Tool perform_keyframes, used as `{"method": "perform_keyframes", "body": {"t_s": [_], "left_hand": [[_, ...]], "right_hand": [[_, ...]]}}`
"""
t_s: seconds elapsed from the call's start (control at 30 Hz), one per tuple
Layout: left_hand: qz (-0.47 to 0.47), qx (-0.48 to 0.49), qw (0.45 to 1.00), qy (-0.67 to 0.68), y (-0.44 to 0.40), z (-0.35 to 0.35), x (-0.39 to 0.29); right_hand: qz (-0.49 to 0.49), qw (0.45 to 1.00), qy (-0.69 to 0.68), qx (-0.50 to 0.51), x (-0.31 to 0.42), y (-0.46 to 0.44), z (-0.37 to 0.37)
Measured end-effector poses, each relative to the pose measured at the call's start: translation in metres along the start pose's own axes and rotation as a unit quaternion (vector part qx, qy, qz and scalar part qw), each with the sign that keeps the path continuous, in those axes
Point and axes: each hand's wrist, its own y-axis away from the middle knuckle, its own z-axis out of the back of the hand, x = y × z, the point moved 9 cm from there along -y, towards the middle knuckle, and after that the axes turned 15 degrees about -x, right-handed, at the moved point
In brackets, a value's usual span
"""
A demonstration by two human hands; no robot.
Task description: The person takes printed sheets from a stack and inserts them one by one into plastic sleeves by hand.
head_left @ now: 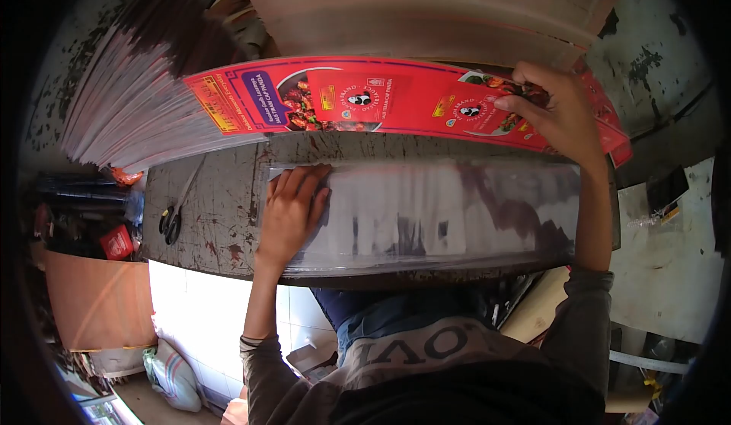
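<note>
A long red printed strip (426, 97) with food pictures and panda logos stands tilted across the far side of the worn table (221, 204). My right hand (556, 109) pinches its upper edge toward the right end, thumb on the printed face. In front of it lies a stack of clear plastic sheets (426, 212), glossy with reflections. My left hand (293, 204) rests flat on the left end of that plastic, fingers spread a little and pointing away from me, holding nothing.
Black-handled scissors (172, 219) lie at the table's left. Behind them rises a fanned pile of sheets (152, 105). Large brown cardboard pieces (426, 14) stand at the back. A white sack (173, 377) is on the floor at lower left.
</note>
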Motion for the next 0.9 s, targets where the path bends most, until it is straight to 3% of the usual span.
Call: {"method": "perform_keyframes", "body": {"t_s": [0.27, 0.33, 0.9], "left_hand": [[0.012, -0.028, 0.999, 0.017, 0.001, 0.003, 0.002], [-0.007, -0.078, 0.997, 0.024, -0.001, 0.011, -0.007], [-0.057, -0.112, 0.992, -0.025, 0.002, 0.014, -0.008]], "right_hand": [[-0.024, 0.999, -0.023, 0.032, -0.002, -0.004, -0.009], [0.002, 0.999, -0.029, 0.024, 0.002, -0.006, -0.008], [0.042, 0.996, -0.076, 0.024, 0.015, -0.007, -0.031]]}}
